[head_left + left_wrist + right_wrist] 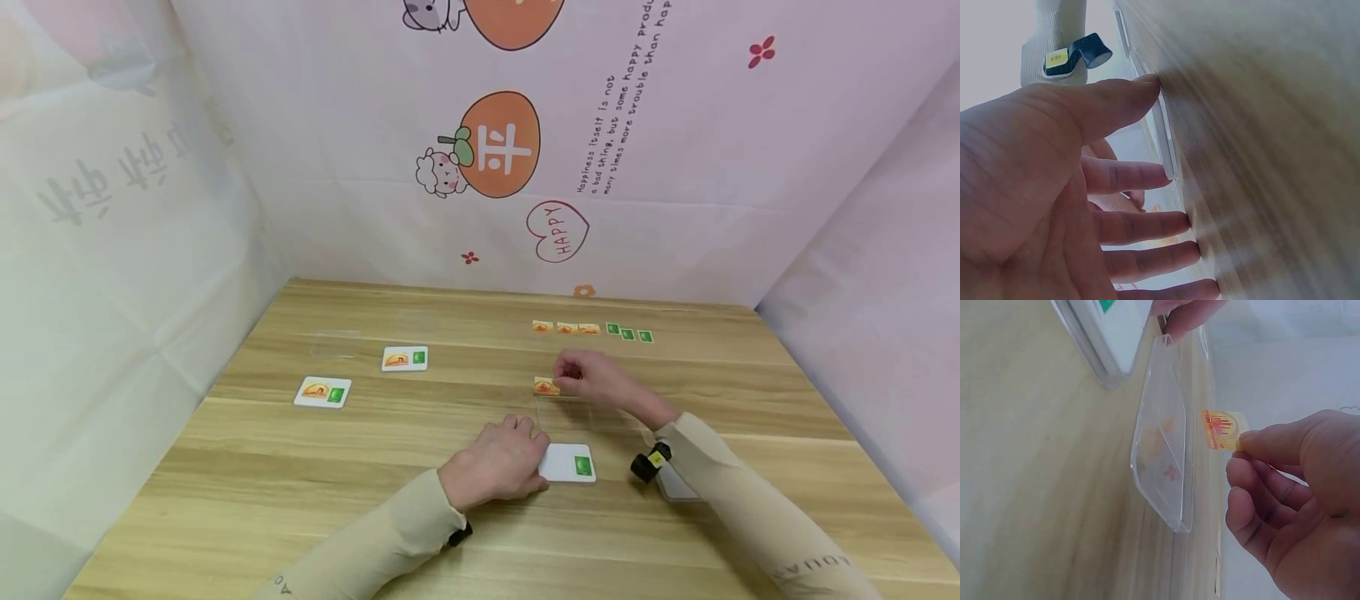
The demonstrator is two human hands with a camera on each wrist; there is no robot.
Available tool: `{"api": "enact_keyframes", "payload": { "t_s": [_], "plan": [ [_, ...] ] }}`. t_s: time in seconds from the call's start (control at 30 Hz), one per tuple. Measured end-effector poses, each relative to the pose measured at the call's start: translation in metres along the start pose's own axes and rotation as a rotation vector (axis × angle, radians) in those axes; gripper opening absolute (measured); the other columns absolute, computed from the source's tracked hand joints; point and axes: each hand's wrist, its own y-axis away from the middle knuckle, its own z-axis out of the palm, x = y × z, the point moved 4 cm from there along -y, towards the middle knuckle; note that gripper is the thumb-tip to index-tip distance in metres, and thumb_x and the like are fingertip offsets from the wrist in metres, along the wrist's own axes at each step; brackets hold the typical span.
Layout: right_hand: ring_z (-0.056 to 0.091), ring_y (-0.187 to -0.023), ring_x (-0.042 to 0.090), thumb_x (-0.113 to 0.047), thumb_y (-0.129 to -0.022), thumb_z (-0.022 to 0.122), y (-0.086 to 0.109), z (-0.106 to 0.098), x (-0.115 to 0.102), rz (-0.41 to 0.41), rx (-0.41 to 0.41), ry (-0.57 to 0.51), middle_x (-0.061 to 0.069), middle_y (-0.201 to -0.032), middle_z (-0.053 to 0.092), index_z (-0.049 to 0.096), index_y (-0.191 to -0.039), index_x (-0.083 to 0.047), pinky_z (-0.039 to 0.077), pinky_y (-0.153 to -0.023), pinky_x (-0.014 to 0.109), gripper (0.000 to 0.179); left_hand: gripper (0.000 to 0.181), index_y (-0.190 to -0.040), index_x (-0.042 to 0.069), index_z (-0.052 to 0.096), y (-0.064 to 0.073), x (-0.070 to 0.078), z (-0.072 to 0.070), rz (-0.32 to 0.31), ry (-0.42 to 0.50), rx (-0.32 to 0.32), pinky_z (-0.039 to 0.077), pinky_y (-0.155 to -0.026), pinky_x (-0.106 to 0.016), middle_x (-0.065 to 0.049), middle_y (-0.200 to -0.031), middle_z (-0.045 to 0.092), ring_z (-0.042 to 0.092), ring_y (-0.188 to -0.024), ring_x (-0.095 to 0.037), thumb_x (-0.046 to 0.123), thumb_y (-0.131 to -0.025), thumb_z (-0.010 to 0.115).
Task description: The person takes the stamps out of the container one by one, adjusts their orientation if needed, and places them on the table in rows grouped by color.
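1. Head view: the right hand pinches a small orange rectangular sticker. It projects leftward from the fingers, its long axis running left to right.
2. Head view: nearer than the orange sticker lies a clear rectangular plastic lid. Nearer again is a white rectangular card with rounded corners, its long axis also left to right. A small green rectangular sticker occupies its right end; the visible remainder is plain.
3. Head view: the left hand is nearer to the card, at its left end.
4. Left wrist view: the fingers are extended and spread, thumb and forefinger touching the card's edge just above the table.
5. Right wrist view: the orange sticker's free end faces the lid, which lies between it and the card; the sticker's height cannot be told.
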Motion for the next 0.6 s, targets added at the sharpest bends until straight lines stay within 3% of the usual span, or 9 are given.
{"api": "enact_keyframes", "payload": {
  "t_s": [0.3,0.6],
  "plan": [
    [0.053,-0.073,0.012,-0.013,-0.093,0.066,-0.010,-0.003,0.005,0.026,0.007,-0.008,0.001,-0.082,0.063,0.064,-0.089,-0.013,0.044,-0.064,0.026,0.005,0.050,-0.120,0.017,0.061,-0.001,0.002,-0.001,0.010,-0.006,0.018,0.052,-0.068,-0.032,-0.003,-0.113,0.061,0.056,-0.097,-0.017,0.056,-0.089,0.064],
    [0.056,-0.077,0.013,-0.018,-0.094,0.066,-0.021,0.003,0.016,0.063,-0.009,-0.018,0.000,-0.085,0.065,0.065,-0.091,-0.015,0.047,-0.068,0.027,0.004,0.051,-0.122,0.017,0.061,-0.001,0.002,0.000,-0.001,0.002,-0.005,0.051,-0.071,-0.032,-0.003,-0.113,0.061,0.055,-0.098,-0.017,0.056,-0.089,0.063]
  ]
}}
